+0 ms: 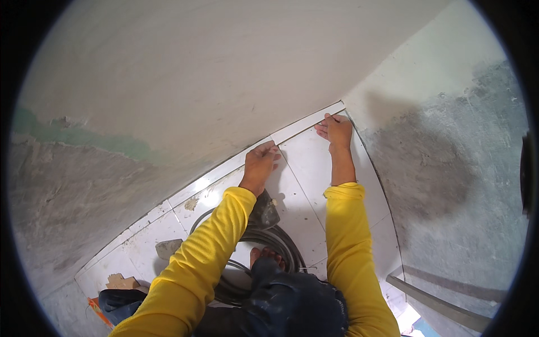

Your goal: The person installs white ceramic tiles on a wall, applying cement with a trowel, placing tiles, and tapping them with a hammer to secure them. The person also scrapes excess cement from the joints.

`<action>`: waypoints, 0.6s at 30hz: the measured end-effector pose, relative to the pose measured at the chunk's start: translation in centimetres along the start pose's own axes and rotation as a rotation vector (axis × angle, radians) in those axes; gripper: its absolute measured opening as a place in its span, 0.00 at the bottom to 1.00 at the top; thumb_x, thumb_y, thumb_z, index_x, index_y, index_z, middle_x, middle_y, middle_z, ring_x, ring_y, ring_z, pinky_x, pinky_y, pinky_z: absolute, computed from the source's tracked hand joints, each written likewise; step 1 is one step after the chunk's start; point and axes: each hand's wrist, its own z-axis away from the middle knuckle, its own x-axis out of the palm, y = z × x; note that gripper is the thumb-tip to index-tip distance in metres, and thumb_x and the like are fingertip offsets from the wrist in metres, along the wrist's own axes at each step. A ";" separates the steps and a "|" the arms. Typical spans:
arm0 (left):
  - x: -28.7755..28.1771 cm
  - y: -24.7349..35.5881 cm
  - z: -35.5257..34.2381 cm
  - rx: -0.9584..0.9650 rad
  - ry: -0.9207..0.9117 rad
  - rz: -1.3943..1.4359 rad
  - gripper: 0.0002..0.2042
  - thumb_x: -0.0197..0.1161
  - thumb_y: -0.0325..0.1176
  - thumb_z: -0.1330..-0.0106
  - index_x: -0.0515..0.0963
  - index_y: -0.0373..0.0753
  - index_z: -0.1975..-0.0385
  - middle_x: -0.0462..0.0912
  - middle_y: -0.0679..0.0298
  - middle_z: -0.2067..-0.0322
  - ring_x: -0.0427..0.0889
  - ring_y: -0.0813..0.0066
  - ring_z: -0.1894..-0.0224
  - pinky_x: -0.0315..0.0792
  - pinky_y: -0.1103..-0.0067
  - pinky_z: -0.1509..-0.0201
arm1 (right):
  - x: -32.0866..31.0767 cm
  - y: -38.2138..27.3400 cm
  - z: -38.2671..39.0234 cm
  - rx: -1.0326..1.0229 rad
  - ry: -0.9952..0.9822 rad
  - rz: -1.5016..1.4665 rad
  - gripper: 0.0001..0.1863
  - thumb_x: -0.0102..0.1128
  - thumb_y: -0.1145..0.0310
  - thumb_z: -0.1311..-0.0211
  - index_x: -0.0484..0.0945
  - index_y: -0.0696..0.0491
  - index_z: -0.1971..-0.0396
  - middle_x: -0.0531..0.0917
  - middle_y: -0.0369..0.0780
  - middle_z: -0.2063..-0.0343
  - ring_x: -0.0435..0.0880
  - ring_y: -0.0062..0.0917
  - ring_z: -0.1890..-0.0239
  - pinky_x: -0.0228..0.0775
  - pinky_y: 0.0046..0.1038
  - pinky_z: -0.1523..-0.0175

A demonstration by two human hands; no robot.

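Along the foot of the wall runs a narrow white tile strip (306,124), next to the larger white floor tiles (306,163). My left hand (261,164) is at the strip's near edge, close to a joint, with its fingers pinched together. Farther right, near the corner, my right hand (338,132) has its thumb and fingers closed at the strip's edge. A thin dark line lies along that edge between the hands; whether it is a gap or something held, I cannot tell. Both fingertips are partly hidden.
A coiled dark hose or cable (293,247) lies around my foot (267,256). Beside it are a dark blocky object (265,212) and a grey chunk (168,248). A brown broken piece (122,282) sits lower left. A long bar (443,308) crosses at lower right.
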 end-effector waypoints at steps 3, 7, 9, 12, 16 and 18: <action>0.0 0.1 0.1 0.001 -0.010 -0.010 0.20 0.58 0.31 0.16 0.76 0.34 0.29 0.84 0.64 0.39 0.85 0.71 0.40 0.79 0.68 0.37 | -0.3 -0.4 -0.1 0.009 0.005 0.062 0.15 0.66 0.70 0.22 0.79 0.67 0.47 0.88 0.46 0.62 0.94 0.34 0.67 0.90 0.32 0.63; 0.1 0.0 0.1 0.012 -0.011 -0.005 0.20 0.58 0.31 0.16 0.76 0.34 0.29 0.84 0.64 0.39 0.85 0.71 0.41 0.79 0.69 0.37 | -0.6 -0.8 -0.5 0.002 0.006 0.178 0.13 0.67 0.69 0.23 0.82 0.66 0.53 0.89 0.45 0.65 0.93 0.33 0.68 0.90 0.31 0.63; 0.1 -0.1 0.1 0.019 -0.016 0.006 0.20 0.58 0.31 0.16 0.76 0.34 0.29 0.84 0.64 0.39 0.85 0.71 0.41 0.79 0.69 0.37 | -0.8 -0.9 -0.6 -0.002 -0.001 0.174 0.12 0.68 0.69 0.24 0.83 0.65 0.55 0.89 0.46 0.65 0.93 0.33 0.70 0.89 0.31 0.64; 0.2 -0.1 0.2 0.026 -0.023 -0.011 0.20 0.58 0.31 0.16 0.76 0.34 0.29 0.84 0.63 0.38 0.85 0.71 0.40 0.79 0.69 0.38 | -0.9 -0.9 -0.5 -0.001 0.013 0.203 0.12 0.69 0.69 0.25 0.83 0.65 0.56 0.90 0.46 0.65 0.93 0.32 0.70 0.89 0.31 0.64; 0.4 -0.3 0.1 0.032 -0.022 -0.039 0.21 0.58 0.31 0.17 0.76 0.33 0.28 0.84 0.62 0.37 0.84 0.71 0.40 0.80 0.70 0.40 | -0.9 -0.8 -0.2 -0.044 0.033 0.209 0.11 0.69 0.70 0.25 0.84 0.66 0.57 0.90 0.46 0.66 0.93 0.31 0.72 0.88 0.29 0.68; 0.3 -0.5 0.0 0.042 0.003 -0.041 0.20 0.59 0.31 0.17 0.77 0.33 0.29 0.85 0.61 0.39 0.86 0.72 0.43 0.81 0.71 0.42 | -0.9 -0.6 0.0 -0.091 0.036 0.245 0.11 0.70 0.71 0.26 0.84 0.66 0.56 0.91 0.46 0.67 0.92 0.30 0.74 0.87 0.27 0.70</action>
